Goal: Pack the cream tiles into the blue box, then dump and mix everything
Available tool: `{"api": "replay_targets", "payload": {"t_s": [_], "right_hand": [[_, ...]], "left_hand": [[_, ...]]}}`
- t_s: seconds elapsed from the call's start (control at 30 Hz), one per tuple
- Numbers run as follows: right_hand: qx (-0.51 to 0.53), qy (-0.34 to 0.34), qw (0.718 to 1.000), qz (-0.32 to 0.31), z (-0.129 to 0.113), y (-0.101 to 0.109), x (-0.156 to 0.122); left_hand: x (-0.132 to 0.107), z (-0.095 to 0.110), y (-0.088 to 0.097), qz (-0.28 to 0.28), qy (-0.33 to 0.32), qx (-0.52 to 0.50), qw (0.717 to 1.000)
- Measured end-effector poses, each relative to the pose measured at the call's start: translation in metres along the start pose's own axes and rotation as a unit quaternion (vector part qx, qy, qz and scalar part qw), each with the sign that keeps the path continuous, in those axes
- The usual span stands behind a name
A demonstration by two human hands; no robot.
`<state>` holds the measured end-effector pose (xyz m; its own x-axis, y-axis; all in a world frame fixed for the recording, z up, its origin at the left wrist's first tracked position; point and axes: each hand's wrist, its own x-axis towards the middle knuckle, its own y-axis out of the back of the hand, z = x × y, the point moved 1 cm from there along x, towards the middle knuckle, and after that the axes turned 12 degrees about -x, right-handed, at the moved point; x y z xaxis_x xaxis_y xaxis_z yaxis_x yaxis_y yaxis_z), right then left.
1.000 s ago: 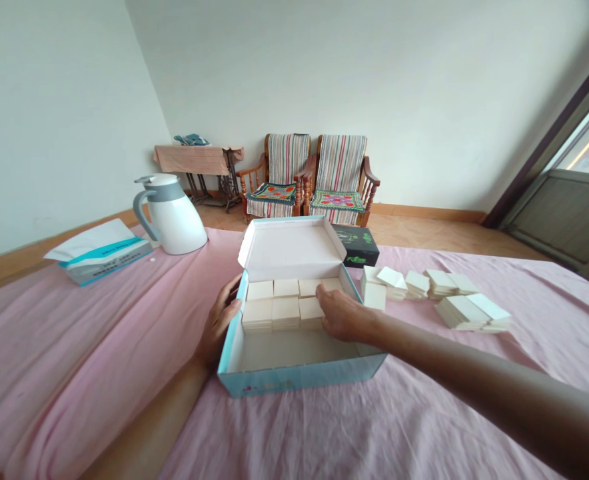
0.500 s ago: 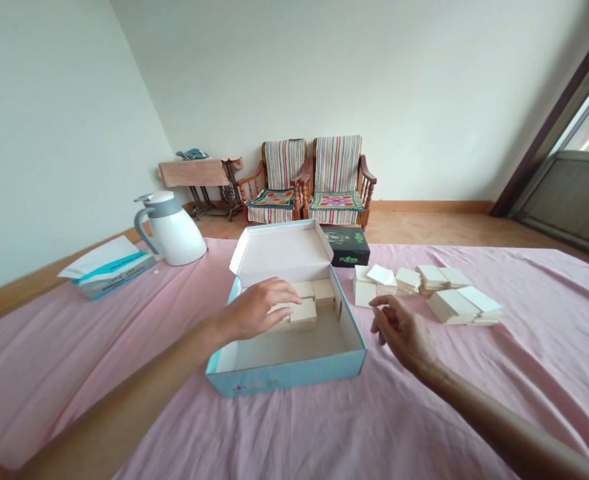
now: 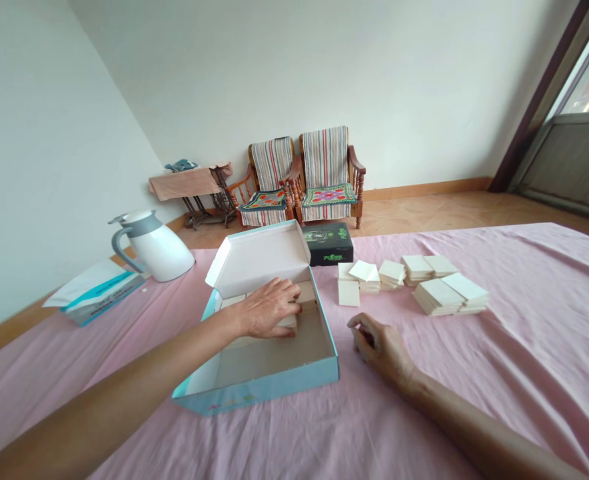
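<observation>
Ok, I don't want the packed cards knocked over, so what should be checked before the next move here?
1. Open lid: ok, it stands back from the box.
2. Room in the box: ok, its near floor is bare.
3. Steadied card stacks: ok, the left hand lies flat on them inside.
4. Empty right hand: cannot tell, it rests curled on the cloth beside the box.
5. Tidy loose stacks: not ok, one top card lies askew.

A matt pink cloth point(image 3: 424, 400) lies rumpled under the cardboard box point(image 3: 274, 387) of smooth cream paper stacks point(image 3: 302, 293).
</observation>
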<state>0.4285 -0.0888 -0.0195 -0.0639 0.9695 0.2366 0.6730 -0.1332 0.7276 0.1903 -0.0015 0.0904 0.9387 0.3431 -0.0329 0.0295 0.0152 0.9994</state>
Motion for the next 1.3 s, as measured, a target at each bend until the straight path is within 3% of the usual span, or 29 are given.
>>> {"api": "replay_targets", "payload": {"t_s": [0.3, 0.6, 0.83, 0.97, 1.1, 1.17, 1.3], "right_hand": [[-0.016, 0.003, 1.0, -0.018, -0.001, 0.002, -0.001], [-0.028, 0.02, 0.999, -0.011, 0.0, 0.0, -0.001], [-0.039, 0.026, 0.999, -0.007, 0.0, 0.001, 0.0], [-0.05, 0.017, 0.999, -0.007, -0.004, 0.002, 0.002], [-0.034, 0.009, 0.999, -0.03, -0.011, 0.012, 0.004], [-0.054, 0.029, 0.997, -0.04, -0.012, 0.03, 0.006], [-0.169, 0.069, 0.982, -0.048, 0.008, 0.09, 0.017]], "left_hand": [[-0.003, -0.006, -0.014, 0.025, 0.039, -0.049, 0.998], [-0.009, -0.006, 0.004, -0.014, 0.022, -0.09, 0.996], [-0.015, -0.009, 0.003, -0.005, 0.033, -0.128, 0.991], [-0.031, -0.008, 0.014, 0.079, 0.085, -0.157, 0.981], [-0.067, -0.009, 0.017, 0.26, 0.18, -0.177, 0.932], [-0.087, -0.01, 0.011, 0.324, 0.238, -0.195, 0.895], [-0.114, -0.008, -0.003, 0.335, 0.352, -0.258, 0.835]]}}
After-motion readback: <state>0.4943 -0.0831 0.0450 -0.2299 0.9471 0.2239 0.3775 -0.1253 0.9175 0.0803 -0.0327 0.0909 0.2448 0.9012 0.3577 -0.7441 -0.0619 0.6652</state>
